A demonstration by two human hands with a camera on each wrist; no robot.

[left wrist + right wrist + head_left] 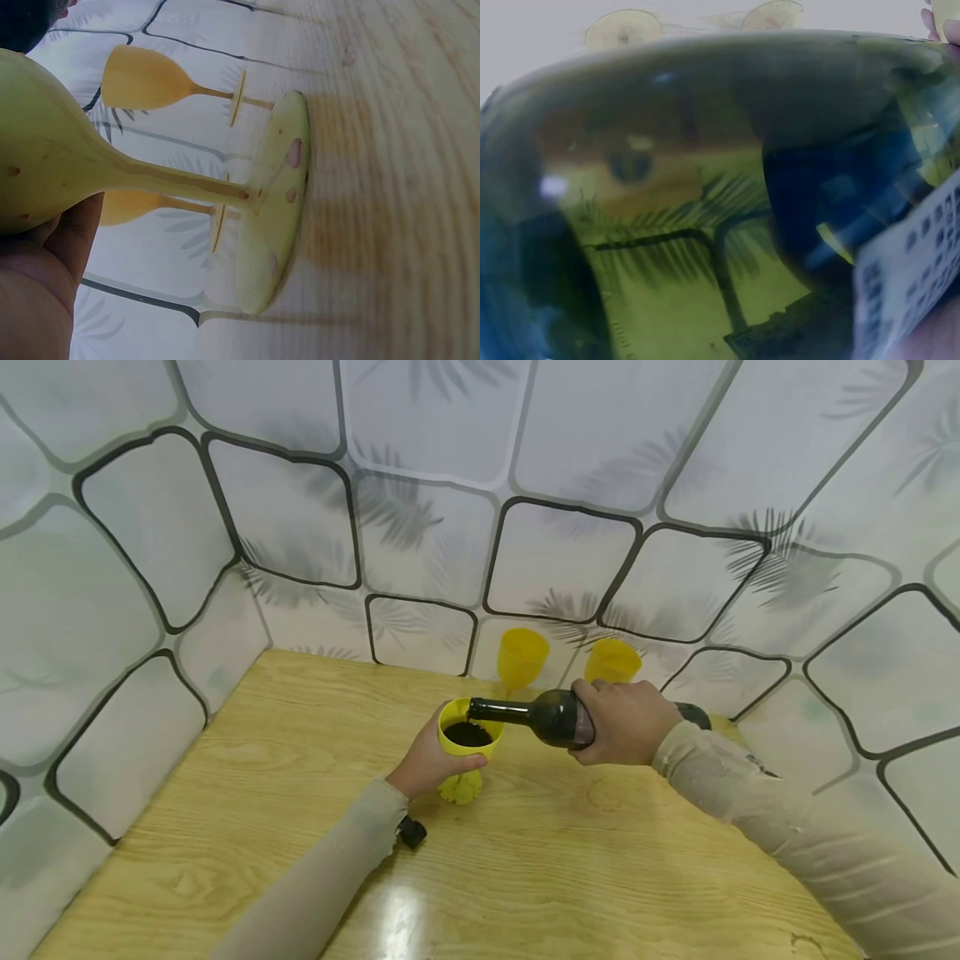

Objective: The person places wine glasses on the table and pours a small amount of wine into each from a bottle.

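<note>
My left hand [431,760] grips a yellow goblet [491,745] round its bowl, thumb on the near side. Dark liquid [467,734] lies inside the bowl. In the left wrist view the goblet's stem and spotted round base [274,217] show close to the tabletop; whether the base touches it I cannot tell. My right hand [628,720] holds a dark green wine bottle [555,714] by its body. The bottle lies almost level, neck pointing left, its mouth over the goblet's rim. Glossy bottle glass [667,150] and part of a printed white label [907,277] fill the right wrist view.
Behind the bottle, two more yellow goblets, one on the left [522,657] and one on the right [613,662], stand near the back wall. The wooden table [300,760] meets patterned walls [420,543] at the back and sides. A small black device [411,832] sits at my left wrist.
</note>
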